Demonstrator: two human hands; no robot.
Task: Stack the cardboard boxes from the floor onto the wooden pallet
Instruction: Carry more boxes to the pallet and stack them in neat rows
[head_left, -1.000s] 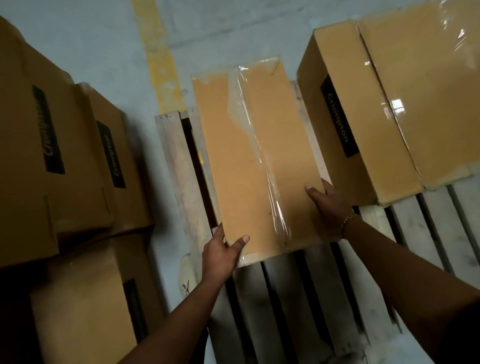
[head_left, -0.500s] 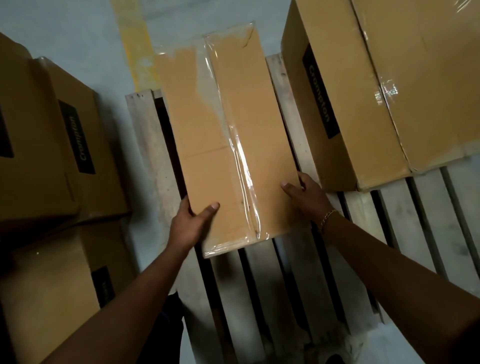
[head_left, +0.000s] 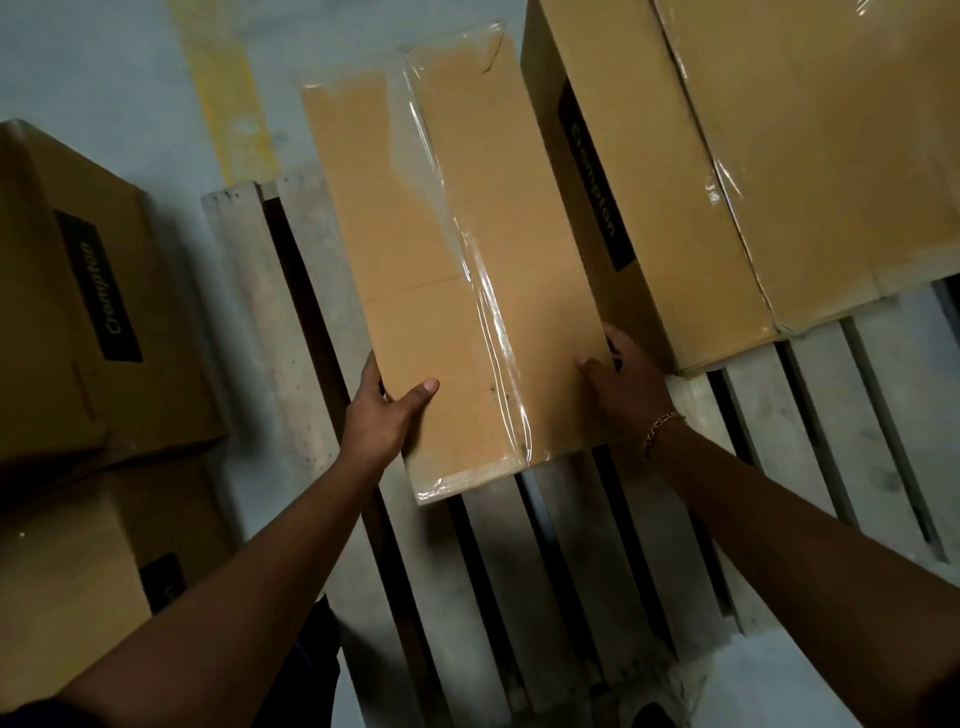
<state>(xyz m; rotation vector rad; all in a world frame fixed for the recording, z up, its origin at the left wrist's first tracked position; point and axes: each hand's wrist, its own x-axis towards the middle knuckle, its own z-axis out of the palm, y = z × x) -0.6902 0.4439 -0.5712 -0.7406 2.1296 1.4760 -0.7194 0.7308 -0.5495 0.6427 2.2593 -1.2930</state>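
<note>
Both near corners of the narrow box (head_left: 415, 312) are held: the left grip (head_left: 379, 415) lays its thumb on top, and the right grip (head_left: 628, 395) curls round the edge. Within the last second the box has shifted across the pallet (head_left: 247, 270) toward the big box (head_left: 675, 234) (now nearly touching), so set-down looks close. Counted: two grips, one held box, one pallet, one big box on it, two floor boxes (head_left: 78, 312) left of the pallet.

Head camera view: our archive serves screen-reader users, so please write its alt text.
A person's left hand and right hand grip the near end of a long taped cardboard box over a wooden pallet, beside a larger box already on it. More boxes stand on the floor to the left.
</note>
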